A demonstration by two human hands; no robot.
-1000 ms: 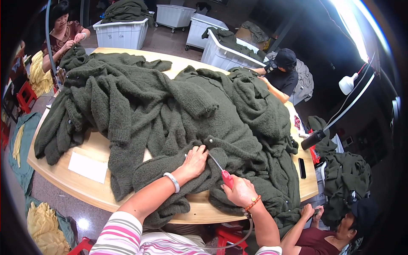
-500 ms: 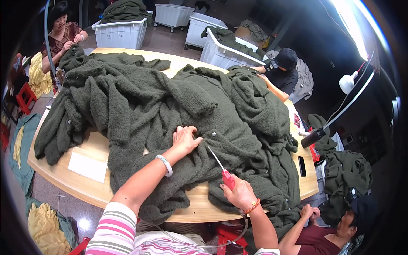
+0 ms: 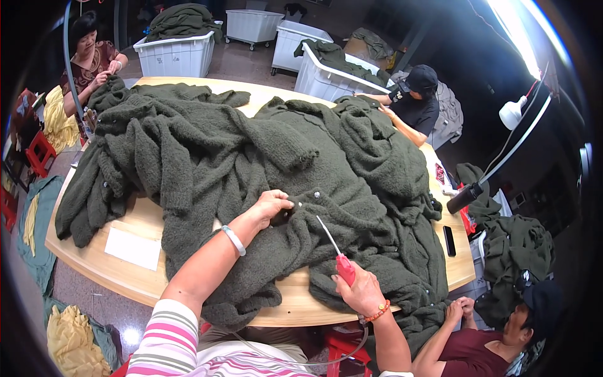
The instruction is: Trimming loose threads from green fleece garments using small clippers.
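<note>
A heap of dark green fuzzy knit garments [image 3: 295, 141] covers most of the wooden table [image 3: 135, 283]. My left hand [image 3: 270, 207] pinches a fold of the knit at the heap's near middle. Close to its fingertips, a small shiny button [image 3: 317, 195] shows on the cloth, with another pale spot beside it. My right hand [image 3: 364, 294] is wrapped round the red handle of a tool [image 3: 345, 269] with a long, thin metal shaft. The shaft points up and left, its tip over the cloth just right of the left fingers. A thin cable hangs below my right wrist.
A white sheet [image 3: 132, 249] lies at the table's left, a black phone [image 3: 449, 241] at its right edge. People sit at the far left, far right and near right. White bins [image 3: 176, 56] stand behind. A lamp [image 3: 463, 198] leans over the right side.
The tool and my right hand have shifted slightly right and down, drawing the tip away from the button. My left fingers have moved slightly down and left, still pinching the cloth.
</note>
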